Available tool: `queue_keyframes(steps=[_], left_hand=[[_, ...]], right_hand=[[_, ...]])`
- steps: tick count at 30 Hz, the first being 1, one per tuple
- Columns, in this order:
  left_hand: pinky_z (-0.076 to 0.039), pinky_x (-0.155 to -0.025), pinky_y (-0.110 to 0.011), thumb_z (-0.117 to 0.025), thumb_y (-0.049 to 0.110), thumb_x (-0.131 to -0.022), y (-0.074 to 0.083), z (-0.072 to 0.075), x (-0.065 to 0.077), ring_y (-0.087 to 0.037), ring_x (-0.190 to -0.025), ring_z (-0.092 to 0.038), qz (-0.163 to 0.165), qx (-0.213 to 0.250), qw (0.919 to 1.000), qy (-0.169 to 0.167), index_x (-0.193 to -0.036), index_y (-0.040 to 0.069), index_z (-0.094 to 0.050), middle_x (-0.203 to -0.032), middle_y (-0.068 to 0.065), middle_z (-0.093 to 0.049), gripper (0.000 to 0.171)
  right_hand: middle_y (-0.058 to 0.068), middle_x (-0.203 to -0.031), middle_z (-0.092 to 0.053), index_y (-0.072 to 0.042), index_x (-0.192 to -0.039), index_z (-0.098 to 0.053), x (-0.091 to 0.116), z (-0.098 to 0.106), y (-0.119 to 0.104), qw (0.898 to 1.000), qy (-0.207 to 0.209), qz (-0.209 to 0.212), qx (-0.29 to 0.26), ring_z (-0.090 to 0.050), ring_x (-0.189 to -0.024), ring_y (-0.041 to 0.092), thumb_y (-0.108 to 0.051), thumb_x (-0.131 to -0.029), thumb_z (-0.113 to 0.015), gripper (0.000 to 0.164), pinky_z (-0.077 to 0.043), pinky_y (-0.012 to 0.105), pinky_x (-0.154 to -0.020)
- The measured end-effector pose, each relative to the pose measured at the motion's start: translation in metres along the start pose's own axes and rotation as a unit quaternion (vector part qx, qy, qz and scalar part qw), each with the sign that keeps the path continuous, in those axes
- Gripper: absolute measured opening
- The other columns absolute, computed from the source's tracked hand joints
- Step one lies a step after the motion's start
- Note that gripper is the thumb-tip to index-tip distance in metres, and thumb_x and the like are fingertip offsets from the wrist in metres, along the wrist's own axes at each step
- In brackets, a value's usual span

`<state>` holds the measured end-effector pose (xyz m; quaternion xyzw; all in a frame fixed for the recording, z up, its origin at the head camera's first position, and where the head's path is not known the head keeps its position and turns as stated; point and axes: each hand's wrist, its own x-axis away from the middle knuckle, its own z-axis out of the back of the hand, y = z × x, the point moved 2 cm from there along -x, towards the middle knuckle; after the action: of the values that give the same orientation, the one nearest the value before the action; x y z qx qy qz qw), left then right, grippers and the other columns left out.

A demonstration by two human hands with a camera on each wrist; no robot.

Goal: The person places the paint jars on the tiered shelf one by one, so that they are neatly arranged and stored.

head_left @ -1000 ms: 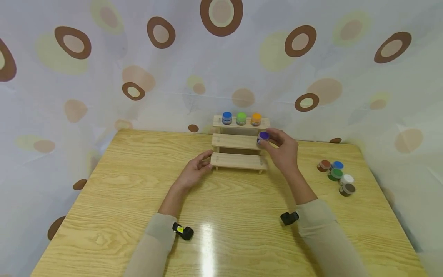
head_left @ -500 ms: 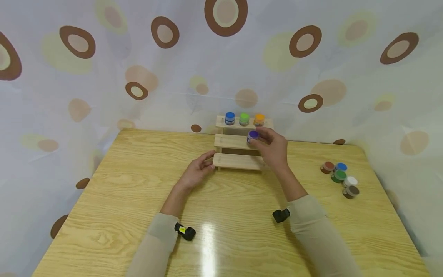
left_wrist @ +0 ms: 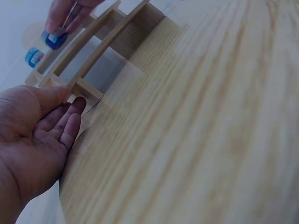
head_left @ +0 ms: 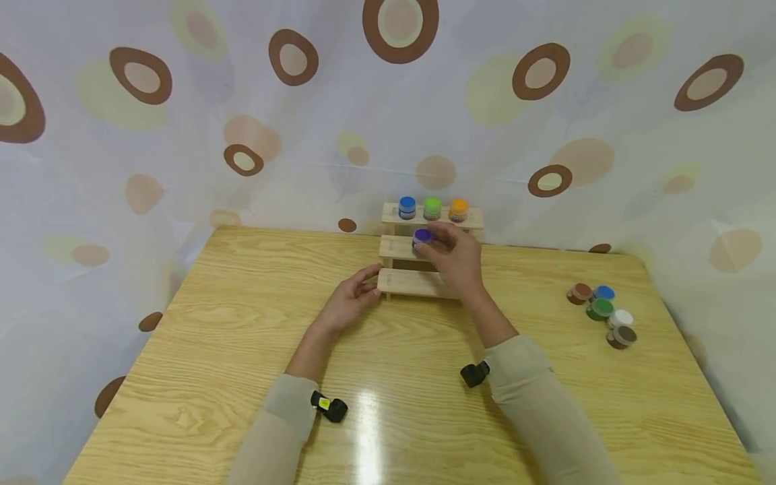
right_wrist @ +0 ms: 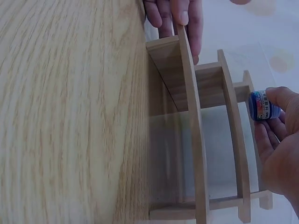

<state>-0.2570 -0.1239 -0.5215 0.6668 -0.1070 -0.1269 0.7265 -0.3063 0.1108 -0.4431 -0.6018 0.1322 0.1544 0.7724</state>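
A small jar of purple paint (head_left: 422,237) is pinched between the thumb and fingers of my right hand (head_left: 459,264), over the middle step of a three-step wooden rack (head_left: 415,283). In the right wrist view the jar (right_wrist: 259,105) shows a printed label. My left hand (head_left: 348,302) holds the left end of the rack's lowest step; its thumb and fingers lie around that end in the left wrist view. Blue (head_left: 407,208), light green (head_left: 432,209) and orange (head_left: 459,210) paint jars stand in a row on the top step.
Several more paint jars stand grouped at the table's right: red-brown (head_left: 579,294), blue (head_left: 604,294), green (head_left: 600,309), white (head_left: 621,319) and dark brown (head_left: 622,337). Behind the rack hangs a patterned cloth (head_left: 303,135). The wooden table (head_left: 242,303) reaches up to it.
My right hand has carried the purple paint jar leftward along the middle step, from its right end toward the left. The left hand keeps its place on the rack. The view has shifted slightly.
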Motion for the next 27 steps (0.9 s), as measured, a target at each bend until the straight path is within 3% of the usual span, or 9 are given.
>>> queue_keyframes(steps=[9, 20, 27], left_hand=[[-0.046, -0.116, -0.045, -0.055, 0.003, -0.109, 0.001, 0.0, 0.001, -0.034, -0.142, -0.055, 0.0, 0.011, 0.9999, -0.001, -0.164, 0.009, -0.037, -0.16, -0.019, -0.047, 0.058], [-0.046, -0.116, -0.046, -0.054, 0.003, -0.11, 0.002, 0.001, 0.002, -0.035, -0.143, -0.052, 0.002, 0.001, 1.0, -0.005, -0.164, 0.008, -0.037, -0.163, -0.019, -0.044, 0.057], [-0.047, -0.115, -0.045, -0.054, 0.003, -0.11, 0.003, 0.001, 0.003, -0.036, -0.142, -0.054, 0.001, -0.005, 1.0, 0.0, -0.164, 0.008, -0.036, -0.161, -0.02, -0.046, 0.058]], right_hand=[[0.02, -0.126, -0.073, 0.004, -0.132, -0.069, -0.003, -0.016, 0.002, 1.0, -0.029, -0.007, -0.001, -0.07, -0.118, 0.032, -0.006, -0.092, -0.083, 0.043, -0.059, 0.037, -0.099], [0.022, -0.13, -0.071, 0.004, -0.135, -0.068, -0.001, -0.023, 0.009, 0.999, -0.041, -0.032, -0.006, -0.07, -0.12, 0.036, -0.008, -0.094, -0.082, 0.045, -0.059, 0.024, -0.094], [0.018, -0.13, -0.072, 0.0, -0.135, -0.069, -0.001, -0.024, 0.009, 0.999, -0.044, -0.031, -0.004, -0.071, -0.12, 0.031, -0.011, -0.094, -0.082, 0.045, -0.058, 0.023, -0.095]])
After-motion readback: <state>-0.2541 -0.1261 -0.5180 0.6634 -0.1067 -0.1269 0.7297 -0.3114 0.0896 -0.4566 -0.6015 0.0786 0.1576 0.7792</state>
